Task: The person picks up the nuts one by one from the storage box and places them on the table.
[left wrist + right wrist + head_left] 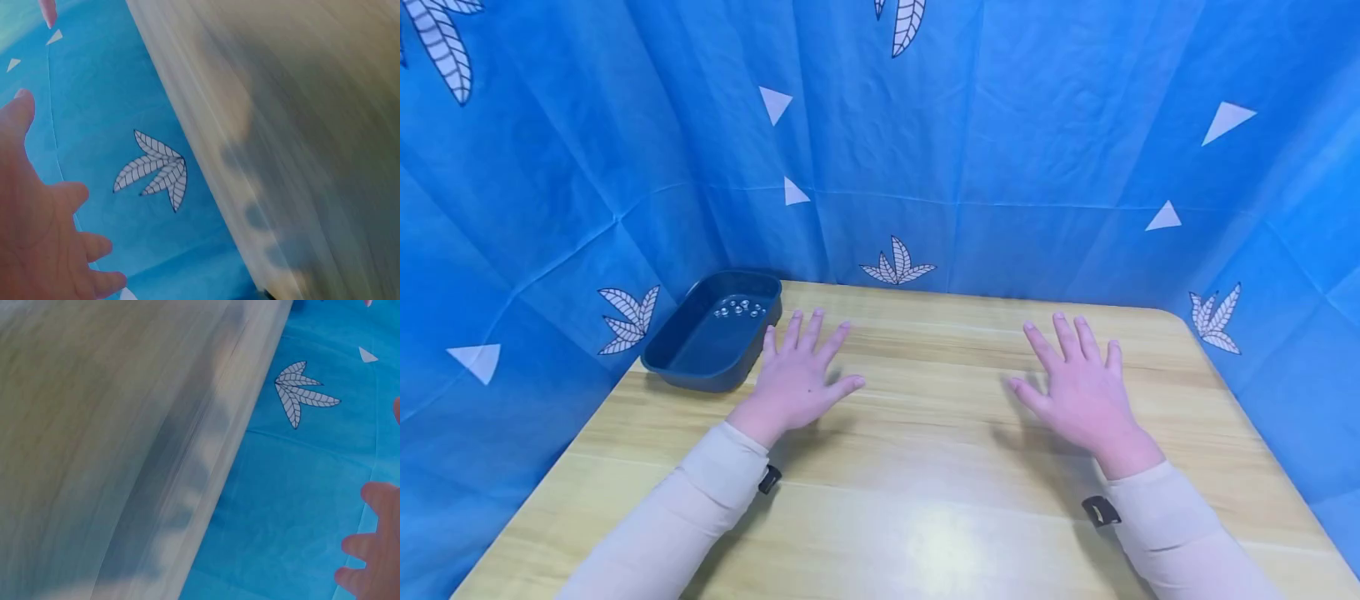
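My left hand (pixel 797 379) is held palm down over the wooden table (pixel 925 467), its fingers spread and nothing in it. Just left of its fingertips stands a dark blue-grey rectangular tray (pixel 700 382). Several small clear, shiny round pieces (pixel 739 307) lie together at the tray's far end. On the other side, my right hand (pixel 1084 392) hovers with spread fingers and holds nothing; a shadow falls beneath it. In the left wrist view the left hand (pixel 47 225) shows its palm side, and in the right wrist view only part of the right hand (pixel 378 544) appears.
A blue curtain (pixel 1037 150) with white leaf and triangle prints hangs behind the table and along both sides. The tray sits at the table's back left corner, close to the curtain. Dark bands show at both sleeve cuffs.
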`<state>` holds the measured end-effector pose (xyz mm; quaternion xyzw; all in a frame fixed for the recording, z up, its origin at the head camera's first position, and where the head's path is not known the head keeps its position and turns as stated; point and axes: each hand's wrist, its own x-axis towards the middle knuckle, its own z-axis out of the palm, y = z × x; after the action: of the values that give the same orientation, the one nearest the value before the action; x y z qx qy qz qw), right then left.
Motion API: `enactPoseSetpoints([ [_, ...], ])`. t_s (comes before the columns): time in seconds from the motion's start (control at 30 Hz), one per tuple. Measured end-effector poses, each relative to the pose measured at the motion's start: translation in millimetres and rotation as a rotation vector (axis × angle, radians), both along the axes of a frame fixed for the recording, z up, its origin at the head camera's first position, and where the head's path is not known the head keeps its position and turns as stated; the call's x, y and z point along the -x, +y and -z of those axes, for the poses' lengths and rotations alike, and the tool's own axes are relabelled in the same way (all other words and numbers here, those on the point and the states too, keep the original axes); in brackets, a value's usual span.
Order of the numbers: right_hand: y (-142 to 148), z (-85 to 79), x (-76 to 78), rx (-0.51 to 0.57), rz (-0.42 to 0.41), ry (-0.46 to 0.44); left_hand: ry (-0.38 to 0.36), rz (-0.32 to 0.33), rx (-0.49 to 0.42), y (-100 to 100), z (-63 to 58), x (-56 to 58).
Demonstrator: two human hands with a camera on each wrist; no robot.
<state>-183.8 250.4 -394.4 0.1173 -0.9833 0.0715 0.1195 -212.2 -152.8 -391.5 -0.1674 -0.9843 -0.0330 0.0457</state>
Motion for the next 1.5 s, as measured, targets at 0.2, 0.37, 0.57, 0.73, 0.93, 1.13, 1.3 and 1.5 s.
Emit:
enactPoseSetpoints([
  [0.2, -3, -2.2, -0.1, -0.006, -0.017, -0.009, 0.004, -0.006, -0.010, -17, -2.8, 2.9],
  [0.37, -5, -3.5, -1.5, -0.007, -0.027, -0.010, 0.003, -0.010, -0.040, -35, -3.9, 5.3],
  [0.57, -7, -2.4, -4.1, -0.015, -0.040, 0.002, -0.008, -0.047, -0.059, -56, -4.7, 8.2],
  [0.73, -8, -0.6, -5.4, -0.018, -0.045, 0.006, -0.013, -0.094, -0.094, -74, -4.4, 14.7],
  [0.93, -8, -1.2, -8.0, -0.013, -0.053, 0.019, -0.028, -0.150, -0.092, -97, -4.6, 22.8],
  [1.13, -7, -0.2, -11.1, -0.006, -0.049, 0.008, -0.080, -0.178, -0.082, -116, -8.3, 29.9],
  [1.3, -6, 1.4, -12.6, 0.004, -0.052, 0.018, -0.103, -0.200, -0.105, -138, -11.9, 38.3],
  [1.5, -4, 2.5, -13.4, 0.014, -0.050, 0.030, -0.103, -0.228, -0.126, -165, -11.1, 49.2],
])
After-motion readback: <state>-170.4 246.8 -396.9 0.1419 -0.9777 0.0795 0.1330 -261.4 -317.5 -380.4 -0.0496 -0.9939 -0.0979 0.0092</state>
